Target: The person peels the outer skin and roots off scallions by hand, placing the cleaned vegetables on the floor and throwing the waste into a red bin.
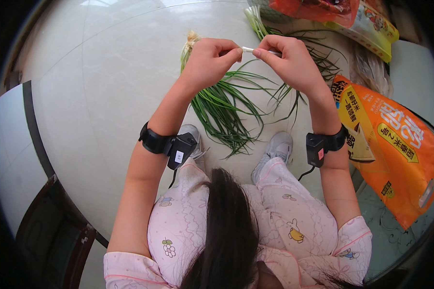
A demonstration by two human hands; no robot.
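Observation:
Between my two hands runs the white stem of a green onion (pixel 248 49). My left hand (pixel 217 59) pinches one end of it with thumb and forefinger. Thumb and fingers of my right hand (pixel 287 59) close on the other part, whose green leaves appear to hang below that hand. Under my left hand lies a bunch of green onions (pixel 226 112) on the tiled floor, its roots (pixel 192 37) at the top. Beyond my right hand is another group of green onions with white stems (pixel 255 21), partly hidden by the hand.
An orange rice bag (pixel 394 144) lies at the right. A red plastic bag (pixel 322 11), a yellow printed bag (pixel 374 30) and a clear plastic bag (pixel 370 67) are at the upper right. My gray shoes (pixel 278 148) flank the leaf tips. A dark-framed object (pixel 54 224) stands lower left.

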